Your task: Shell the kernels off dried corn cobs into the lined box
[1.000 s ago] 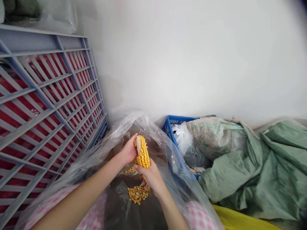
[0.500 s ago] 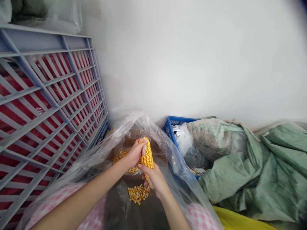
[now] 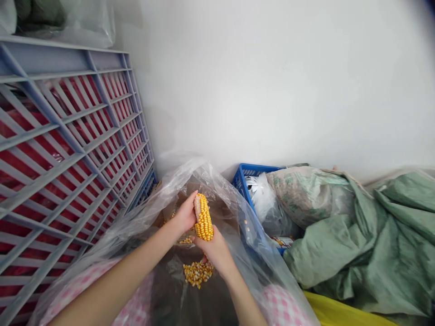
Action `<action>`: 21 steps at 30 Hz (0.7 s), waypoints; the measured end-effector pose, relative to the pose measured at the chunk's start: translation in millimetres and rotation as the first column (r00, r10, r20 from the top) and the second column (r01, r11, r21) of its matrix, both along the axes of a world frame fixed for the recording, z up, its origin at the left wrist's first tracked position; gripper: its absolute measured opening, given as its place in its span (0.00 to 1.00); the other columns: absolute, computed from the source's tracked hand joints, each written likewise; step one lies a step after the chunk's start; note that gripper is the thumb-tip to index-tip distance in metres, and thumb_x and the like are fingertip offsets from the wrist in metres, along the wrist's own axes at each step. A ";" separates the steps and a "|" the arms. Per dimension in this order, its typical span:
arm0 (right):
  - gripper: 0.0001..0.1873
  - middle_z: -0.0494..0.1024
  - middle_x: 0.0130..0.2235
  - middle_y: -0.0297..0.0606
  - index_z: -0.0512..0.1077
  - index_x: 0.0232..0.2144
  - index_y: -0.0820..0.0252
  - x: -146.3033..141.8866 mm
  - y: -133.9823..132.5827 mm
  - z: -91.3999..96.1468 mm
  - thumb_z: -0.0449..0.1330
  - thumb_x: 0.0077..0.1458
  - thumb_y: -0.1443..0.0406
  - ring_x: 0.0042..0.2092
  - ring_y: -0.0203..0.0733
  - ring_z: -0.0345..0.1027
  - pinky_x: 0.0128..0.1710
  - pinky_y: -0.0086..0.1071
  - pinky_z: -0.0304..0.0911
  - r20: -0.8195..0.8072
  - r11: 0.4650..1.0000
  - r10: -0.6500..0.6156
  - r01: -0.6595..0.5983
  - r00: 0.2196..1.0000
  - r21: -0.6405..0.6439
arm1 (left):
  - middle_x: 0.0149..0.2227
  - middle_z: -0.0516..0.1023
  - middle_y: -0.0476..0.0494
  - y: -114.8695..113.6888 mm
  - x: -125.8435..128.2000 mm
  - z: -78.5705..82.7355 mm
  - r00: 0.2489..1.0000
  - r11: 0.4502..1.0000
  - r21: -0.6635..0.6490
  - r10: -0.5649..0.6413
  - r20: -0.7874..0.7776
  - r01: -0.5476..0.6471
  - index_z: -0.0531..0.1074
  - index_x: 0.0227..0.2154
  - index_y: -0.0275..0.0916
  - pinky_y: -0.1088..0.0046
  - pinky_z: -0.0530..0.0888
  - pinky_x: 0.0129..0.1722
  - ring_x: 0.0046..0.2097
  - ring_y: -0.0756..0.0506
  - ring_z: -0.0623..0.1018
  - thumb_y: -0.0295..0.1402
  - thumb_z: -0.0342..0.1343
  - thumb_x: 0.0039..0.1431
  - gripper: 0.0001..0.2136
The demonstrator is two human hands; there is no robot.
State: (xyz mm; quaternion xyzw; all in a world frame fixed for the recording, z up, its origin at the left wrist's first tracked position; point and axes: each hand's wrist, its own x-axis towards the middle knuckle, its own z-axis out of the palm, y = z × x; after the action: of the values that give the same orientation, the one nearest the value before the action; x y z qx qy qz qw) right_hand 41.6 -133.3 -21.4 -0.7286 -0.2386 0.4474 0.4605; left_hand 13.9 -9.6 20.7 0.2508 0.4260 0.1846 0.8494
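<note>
While left hand (image 3: pixel 187 213) and right hand (image 3: pixel 216 249) fingers gripped 1 corn cob (image 3: pixel 203 215), hard pressing could've flung kernels (image 3: pixel 205 230) past the plastic bag (image 3: pixel 170 183).

Hands (image 3: pixel 186 213) & forearms (image 3: pixel 136 266) bare, w/ pink/wht checked clothing (image 3: pixel 282 304) below.

One corn cob (image 3: pixel 204 221), two forearms (image 3: pixel 134 266), one lavender crate (image 3: pixel 84 151)
</note>
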 end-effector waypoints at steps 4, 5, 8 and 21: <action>0.19 0.66 0.25 0.27 0.61 0.34 0.60 1.7 -0.8 6.2 0.61 0.40 0.59 0.17 0.28 0.57 0.11 0.23 0.55 -0.001 0.999 -0.017 0.017 1.000 0.027 | 0.22 0.71 0.47 -4.4 2.3 5.0 1.000 0.998 0.069 -0.002 0.008 0.002 0.65 0.25 0.36 0.73 0.69 0.27 0.24 0.49 0.72 0.40 0.47 0.58 0.13; 0.19 0.65 0.24 0.27 0.61 0.34 0.60 1.5 -1.1 8.4 0.61 0.40 0.60 0.16 0.28 0.57 0.11 0.23 0.54 -0.008 0.999 -0.023 0.023 1.000 0.022 | 0.22 0.71 0.47 -6.1 2.7 2.6 1.000 0.996 0.087 0.002 0.013 -0.003 0.65 0.25 0.36 0.73 0.69 0.27 0.24 0.50 0.72 0.40 0.47 0.57 0.12; 0.17 0.63 0.20 0.25 0.61 0.34 0.61 0.5 -2.2 14.4 0.59 0.42 0.60 0.14 0.28 0.55 0.10 0.22 0.50 -0.100 0.999 -0.028 0.026 0.995 -0.026 | 0.23 0.70 0.52 -12.6 3.5 -11.1 0.997 0.973 0.216 0.073 0.038 -0.079 0.65 0.29 0.37 0.77 0.68 0.28 0.24 0.53 0.71 0.32 0.56 0.52 0.06; 0.20 0.69 0.29 0.33 0.59 0.33 0.60 -2.5 2.9 8.3 0.61 0.39 0.59 0.14 0.30 0.59 0.10 0.25 0.52 0.071 0.994 0.068 -0.061 0.995 -0.095 | 0.18 0.68 0.50 1.4 0.9 -15.5 0.988 0.994 -0.028 0.097 -0.117 -0.101 0.65 0.21 0.37 0.76 0.67 0.22 0.19 0.51 0.69 0.40 0.53 0.50 0.11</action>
State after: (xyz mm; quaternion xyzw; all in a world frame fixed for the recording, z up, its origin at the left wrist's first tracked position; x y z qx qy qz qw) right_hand 39.1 -130.4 -13.1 -0.7573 -0.2577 0.4453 0.4022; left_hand 14.8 -8.2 5.2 0.2252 0.4897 0.2045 0.8171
